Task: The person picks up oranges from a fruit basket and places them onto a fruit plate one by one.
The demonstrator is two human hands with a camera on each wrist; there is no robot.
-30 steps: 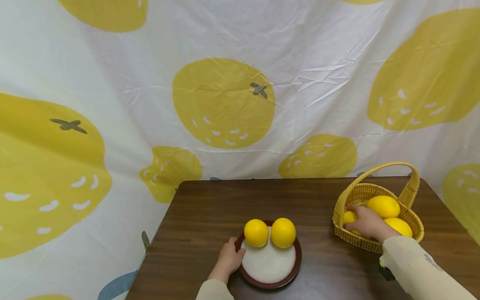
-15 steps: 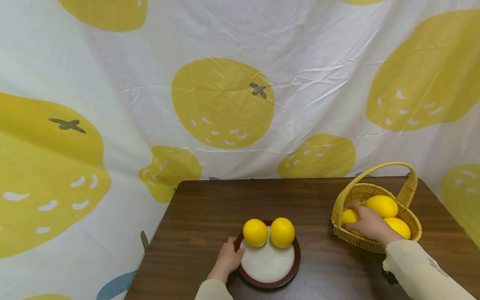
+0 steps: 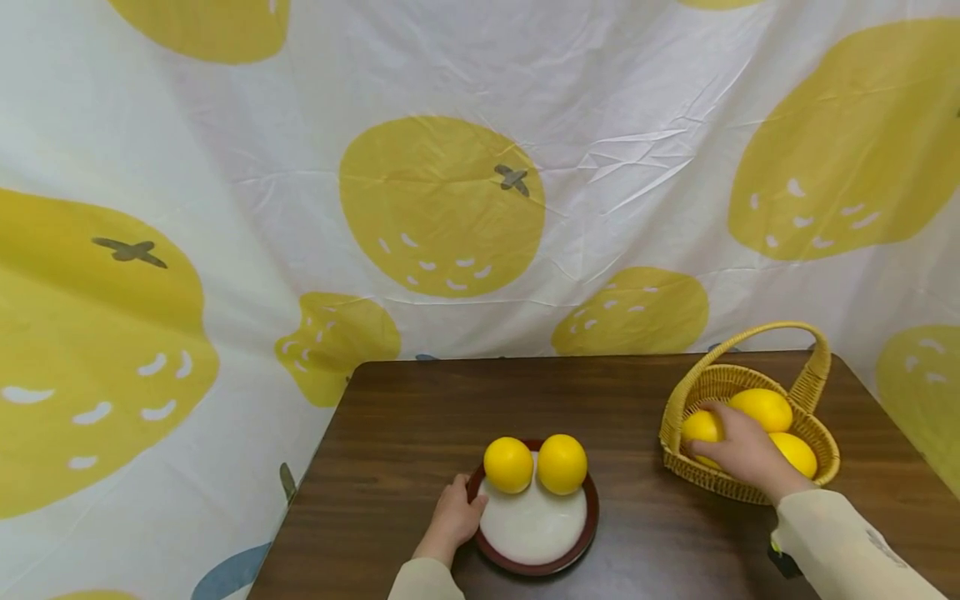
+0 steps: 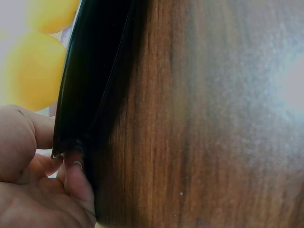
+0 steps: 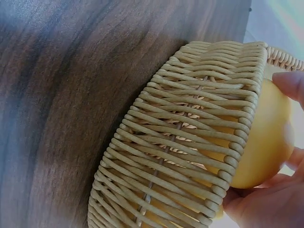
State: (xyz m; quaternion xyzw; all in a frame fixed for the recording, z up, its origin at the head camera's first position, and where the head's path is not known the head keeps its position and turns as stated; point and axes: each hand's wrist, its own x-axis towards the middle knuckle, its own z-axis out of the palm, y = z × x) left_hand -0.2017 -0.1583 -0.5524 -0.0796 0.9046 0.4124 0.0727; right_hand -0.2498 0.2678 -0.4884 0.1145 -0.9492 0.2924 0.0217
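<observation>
In the head view, my left hand point(image 3: 454, 514) grips the left rim of a white plate point(image 3: 532, 525) with a dark red-brown edge. The left wrist view has the thumb over the rim and fingers curled beneath. Two round yellow fruits, a left one point(image 3: 508, 465) and a right one point(image 3: 562, 464), sit side by side toward the plate's far edge. To the right, my right hand point(image 3: 742, 446) reaches into a wicker basket point(image 3: 705, 479) and holds a yellow fruit point(image 5: 266, 137) between thumb and fingers, partly above the rim in the right wrist view.
Two more yellow fruits, one behind point(image 3: 761, 408) and one on the right point(image 3: 795, 454), lie in the basket. A tall handle point(image 3: 780, 327) arches over it. Behind the dark wooden table point(image 3: 420, 417) hangs a white fruit-print cloth point(image 3: 622, 208).
My right hand has lifted slightly with the fruit, and more of that fruit shows now. The left hand stays on the plate. The whole scene shifts slightly left in view.
</observation>
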